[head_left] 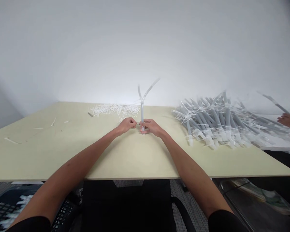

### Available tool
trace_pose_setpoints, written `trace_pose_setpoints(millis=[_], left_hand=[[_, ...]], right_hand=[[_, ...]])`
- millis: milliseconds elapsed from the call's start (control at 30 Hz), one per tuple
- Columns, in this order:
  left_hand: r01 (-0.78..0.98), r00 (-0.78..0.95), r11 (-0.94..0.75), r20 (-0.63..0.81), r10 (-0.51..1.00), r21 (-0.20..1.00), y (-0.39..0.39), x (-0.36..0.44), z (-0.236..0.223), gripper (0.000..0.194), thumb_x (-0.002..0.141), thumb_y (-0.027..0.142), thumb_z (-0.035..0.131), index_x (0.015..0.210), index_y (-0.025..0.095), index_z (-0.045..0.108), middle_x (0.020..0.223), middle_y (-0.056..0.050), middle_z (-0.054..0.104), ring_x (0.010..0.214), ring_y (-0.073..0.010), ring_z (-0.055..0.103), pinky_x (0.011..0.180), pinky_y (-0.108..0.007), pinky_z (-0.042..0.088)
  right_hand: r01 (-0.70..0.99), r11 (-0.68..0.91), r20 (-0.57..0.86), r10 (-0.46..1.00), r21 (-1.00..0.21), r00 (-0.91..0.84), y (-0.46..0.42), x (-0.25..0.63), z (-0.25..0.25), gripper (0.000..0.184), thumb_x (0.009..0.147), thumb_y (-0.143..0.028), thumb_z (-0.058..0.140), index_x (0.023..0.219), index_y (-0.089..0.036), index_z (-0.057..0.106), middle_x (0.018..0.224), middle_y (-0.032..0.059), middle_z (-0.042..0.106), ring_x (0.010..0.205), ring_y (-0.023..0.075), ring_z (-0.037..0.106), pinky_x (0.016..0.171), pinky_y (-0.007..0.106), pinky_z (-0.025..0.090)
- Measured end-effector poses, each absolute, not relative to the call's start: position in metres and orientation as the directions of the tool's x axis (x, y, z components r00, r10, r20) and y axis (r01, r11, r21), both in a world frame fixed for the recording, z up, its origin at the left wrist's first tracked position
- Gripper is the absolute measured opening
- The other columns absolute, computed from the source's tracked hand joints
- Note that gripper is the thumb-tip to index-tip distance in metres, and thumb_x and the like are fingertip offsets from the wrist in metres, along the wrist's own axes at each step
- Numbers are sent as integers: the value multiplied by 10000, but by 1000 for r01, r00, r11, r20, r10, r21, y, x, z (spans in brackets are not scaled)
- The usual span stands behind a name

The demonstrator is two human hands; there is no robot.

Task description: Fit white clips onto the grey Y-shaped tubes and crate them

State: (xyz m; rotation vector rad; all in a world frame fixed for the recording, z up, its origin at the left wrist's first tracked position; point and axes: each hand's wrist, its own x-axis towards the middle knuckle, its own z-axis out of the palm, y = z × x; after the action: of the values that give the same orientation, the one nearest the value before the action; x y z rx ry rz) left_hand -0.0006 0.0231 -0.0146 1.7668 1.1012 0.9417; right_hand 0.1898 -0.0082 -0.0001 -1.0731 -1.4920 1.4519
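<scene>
My right hand (152, 127) is closed around the stem of a Y-shaped clear plastic tube (142, 111), which stands upright just above the tabletop in front of me, its two branches spreading away from me. I can't tell whether its foot touches the table. My left hand (126, 125) is pinched shut on a thin white cable tie (137, 123), which reaches across to the stem, right beside my other hand.

Down on the floor to my right, a dark tray (258, 199) holds what look like papers, too blurred to be sure. Ahead on the pale table (50, 154), a heap of white cable ties (114, 109) lies near the far edge. To my right is a big heap of tube assemblies (215, 120), with grey showing in the tubes and white ties on them. Beyond it, a co-worker's hand (289, 121) is at the edge of the view. A keyboard (4, 209) sits below the table at my lower left.
</scene>
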Motion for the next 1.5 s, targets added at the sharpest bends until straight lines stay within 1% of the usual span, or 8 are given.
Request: trace_pose_setpoints(millis=[333, 567, 667, 800, 933, 1100, 1300, 1500], left_hand=[[182, 412, -196, 106, 905, 964, 15, 0, -14, 198, 736, 334, 559, 804, 151, 524, 746, -15, 558, 635, -101, 534, 662, -275, 451], [134, 374, -244, 179, 910, 960, 8, 11, -18, 411, 737, 488, 598, 947, 147, 508, 862, -60, 593, 720, -129, 557, 666, -281, 460], [149, 356, -225, 160, 921, 963, 4, 17, -20, 460, 696, 500, 640, 956, 150, 494, 883, -62, 582, 736, -142, 561, 632, -277, 469], [215, 356, -299, 210, 910, 930, -2, 23, -19, 367, 747, 517, 562, 779, 154, 517, 756, -26, 550, 643, -118, 516, 563, -240, 436], [171, 252, -365, 318, 914, 915, -5, 25, -15, 383, 844, 512, 390, 759, 166, 530, 726, -6, 516, 570, -96, 485, 557, -243, 419], [144, 165, -328, 304, 938, 934, -3, 24, -16, 396, 844, 520, 375, 738, 163, 511, 701, -9, 490, 556, -104, 476, 538, -254, 412], [226, 214, -383, 338, 916, 896, -7, 25, -14, 388, 842, 515, 365, 697, 176, 485, 677, -2, 499, 558, -114, 496, 551, -254, 409], [338, 258, -428, 355, 899, 838, -8, 22, -12, 389, 854, 493, 344, 806, 179, 569, 714, -8, 568, 564, -124, 517, 570, -260, 398]], right_hand=[[-49, -25, -5, 923, -998, -385, -7, 188, -3, 261, 802, -405, 571, 907, -170, 606, 820, 49, 623, 704, 165, 647, 725, 385, 560], [-110, 80, 115, 927, -991, -357, -6, 182, -4, 273, 793, -422, 575, 903, -175, 609, 936, 53, 631, 801, 147, 613, 724, 326, 549], [-61, 180, 189, 947, -982, -259, -3, 179, -8, 287, 773, -443, 583, 847, -168, 619, 858, 37, 625, 762, 132, 596, 633, 246, 524], [47, 292, 281, 945, -955, -166, 0, 175, -9, 336, 790, -469, 536, 887, -165, 641, 768, 30, 620, 674, 109, 568, 533, 186, 462], [108, 333, 326, 942, -937, -77, -2, 173, -7, 401, 826, -460, 477, 1037, -160, 638, 872, 74, 651, 760, 153, 601, 602, 252, 516], [198, 456, 458, 888, -868, -38, -11, 166, -7, 449, 807, -350, 535, 1245, -256, 511, 888, 26, 654, 755, 147, 633, 713, 319, 542], [316, 549, 553, 829, -774, -87, -14, 164, -6, 248, 828, -306, 498, 1031, -250, 630, 823, 1, 656, 727, 140, 644, 746, 312, 519], [378, 557, 563, 820, -740, -105, -9, 169, -10, 261, 821, -262, 487, 1018, -250, 658, 832, -3, 675, 747, 151, 648, 768, 310, 497]])
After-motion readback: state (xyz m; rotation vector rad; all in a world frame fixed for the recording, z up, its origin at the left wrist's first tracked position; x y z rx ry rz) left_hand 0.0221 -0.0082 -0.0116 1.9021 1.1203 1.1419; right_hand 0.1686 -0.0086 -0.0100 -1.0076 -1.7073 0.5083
